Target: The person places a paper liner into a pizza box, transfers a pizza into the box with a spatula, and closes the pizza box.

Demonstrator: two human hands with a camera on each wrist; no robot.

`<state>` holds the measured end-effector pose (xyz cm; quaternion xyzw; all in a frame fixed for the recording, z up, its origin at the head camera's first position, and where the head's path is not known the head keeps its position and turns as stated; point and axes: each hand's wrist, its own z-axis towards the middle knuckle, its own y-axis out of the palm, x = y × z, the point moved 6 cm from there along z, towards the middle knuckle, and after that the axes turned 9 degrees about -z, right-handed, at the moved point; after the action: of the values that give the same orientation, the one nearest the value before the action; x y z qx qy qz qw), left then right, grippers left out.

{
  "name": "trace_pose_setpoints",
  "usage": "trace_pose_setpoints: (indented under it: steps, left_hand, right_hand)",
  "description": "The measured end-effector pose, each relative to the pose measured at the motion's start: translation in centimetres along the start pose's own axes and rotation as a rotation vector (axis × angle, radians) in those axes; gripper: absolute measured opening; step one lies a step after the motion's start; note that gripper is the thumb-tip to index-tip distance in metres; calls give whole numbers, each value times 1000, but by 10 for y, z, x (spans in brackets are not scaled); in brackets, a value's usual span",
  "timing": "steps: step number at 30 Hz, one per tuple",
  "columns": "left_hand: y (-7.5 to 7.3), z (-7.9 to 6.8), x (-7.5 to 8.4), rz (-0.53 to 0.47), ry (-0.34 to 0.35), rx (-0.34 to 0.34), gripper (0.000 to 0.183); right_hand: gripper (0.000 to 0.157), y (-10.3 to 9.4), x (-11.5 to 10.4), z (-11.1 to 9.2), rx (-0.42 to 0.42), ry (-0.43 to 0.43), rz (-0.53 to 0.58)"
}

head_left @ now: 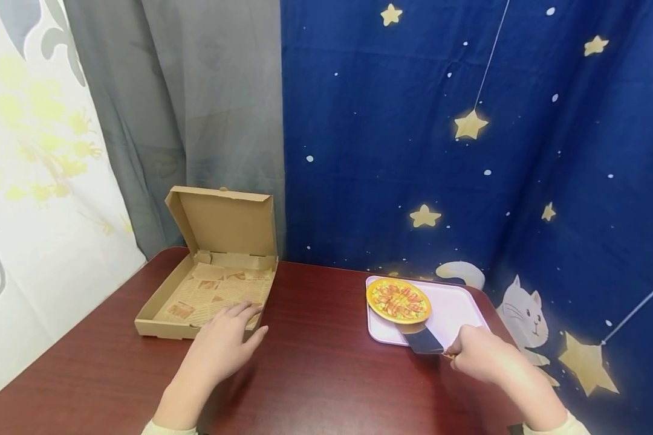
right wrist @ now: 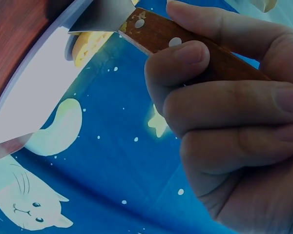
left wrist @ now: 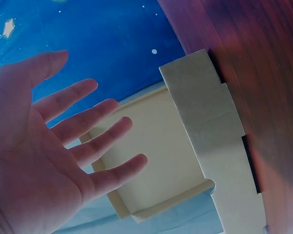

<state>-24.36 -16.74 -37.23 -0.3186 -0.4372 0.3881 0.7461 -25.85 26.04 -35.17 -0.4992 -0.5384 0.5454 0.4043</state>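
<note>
With curled fingers, my right hand (head_left: 481,353) grips the riveted wooden handle (right wrist: 195,53) of a spatula. The flat metal blade of that spatula (head_left: 425,340) reaches to the near edge of a small pizza (head_left: 398,301); whether it goes beneath cannot be told. The pizza lies at the left of a pale pink tray (head_left: 454,305), tilted slightly in the head view. My left hand (head_left: 223,344) holds nothing, its fingers spread, near the front right corner of an open cardboard pizza box (head_left: 168,329). Printed paper (head_left: 212,293) lines the box, and its lid (head_left: 228,220) stands up.
The dark red wooden table (head_left: 315,374) ends at a grey curtain (head_left: 234,109) and a blue star-patterned curtain (head_left: 359,151) behind. A white curtain (head_left: 43,241) hangs at the left. Table surface separates the box from the tray.
</note>
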Motion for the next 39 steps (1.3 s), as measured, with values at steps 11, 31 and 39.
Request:
trace_pose_setpoints:
  steps: [11, 31, 39]
  left_hand:
    - [0, -1, -6, 6, -26, -21, 44]
    - [-4, 0, -5, 2, -20, -27, 43]
    - [-5, -1, -5, 2, -19, -27, 43]
  right_hand:
    - [9, 3, -2, 6, 3, 18, 4]
    - [5, 20, -21, 0, -26, 75, 15]
    - [10, 22, -26, -3, -43, 104, -4]
